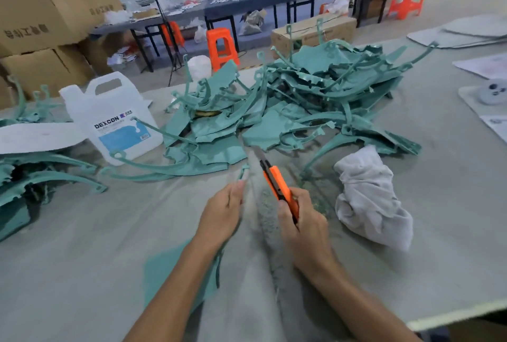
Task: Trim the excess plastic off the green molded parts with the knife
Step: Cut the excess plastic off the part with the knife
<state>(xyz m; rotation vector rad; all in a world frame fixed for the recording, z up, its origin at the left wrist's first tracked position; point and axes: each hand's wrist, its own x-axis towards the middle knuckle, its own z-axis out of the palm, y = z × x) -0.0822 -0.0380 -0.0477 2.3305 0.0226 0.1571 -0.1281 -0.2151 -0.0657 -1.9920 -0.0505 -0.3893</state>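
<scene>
My right hand [304, 221] grips an orange utility knife [275, 178] with its blade pointing away from me, toward a big heap of green molded parts [301, 100]. My left hand [223, 211] holds a thin green molded part [175, 273] whose flat panel lies under my forearm; its narrow tip [243, 170] sticks out past my fingertips. The blade is just right of that tip. A second stack of green parts [33, 177] lies at the left edge.
A white DEXCON jug [115, 119] stands left of the heap. A crumpled white cloth [370, 199] lies right of my right hand. Grey sheets [472, 31] and papers are at the far right. Cardboard boxes [41, 12], orange stools [220, 45] and benches stand beyond the table.
</scene>
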